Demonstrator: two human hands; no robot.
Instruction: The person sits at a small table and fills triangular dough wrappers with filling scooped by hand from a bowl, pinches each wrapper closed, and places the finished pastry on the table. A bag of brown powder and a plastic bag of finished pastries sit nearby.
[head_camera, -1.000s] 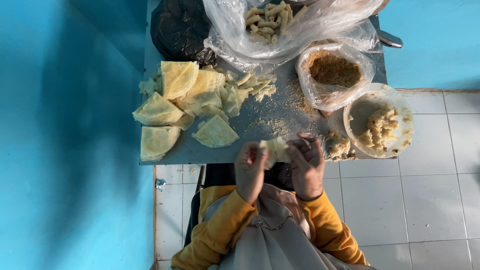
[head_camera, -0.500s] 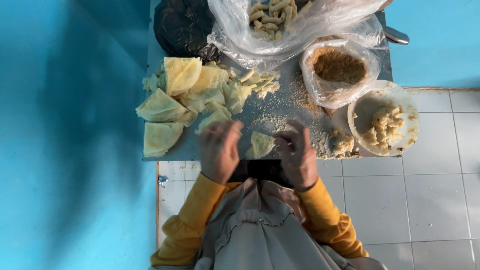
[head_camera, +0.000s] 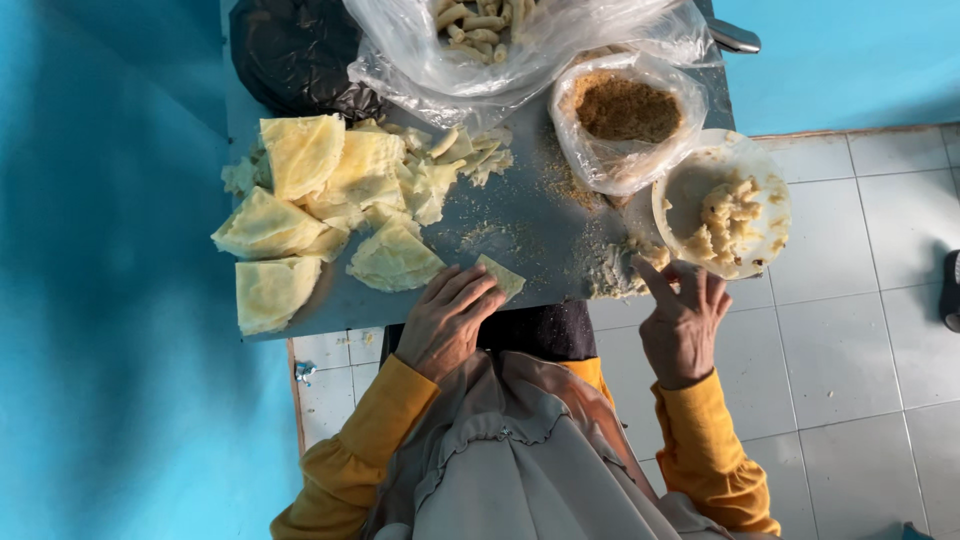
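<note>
My left hand (head_camera: 448, 322) lies flat on the near edge of the grey table (head_camera: 520, 225), its fingertips pressing down a small folded pale-yellow pastry piece (head_camera: 503, 275). My right hand (head_camera: 685, 322) hovers at the table's right corner with fingers spread and nothing in it. It is just below a white bowl (head_camera: 680, 185) of lumpy yellowish filling (head_camera: 728, 215). A small clump of filling and crumbs (head_camera: 625, 268) sits on the table between my hands.
A pile of folded yellow wrappers (head_camera: 320, 200) covers the table's left side. At the back are a clear bag of rolled pieces (head_camera: 490, 30), a bag of brown crumbs (head_camera: 625, 110) and a black bag (head_camera: 295, 55). There is a blue wall on the left and white floor tiles on the right.
Both hands were together on the pastry piece. Now my right hand has moved away to the right toward the bowl, while my left hand stays on the piece.
</note>
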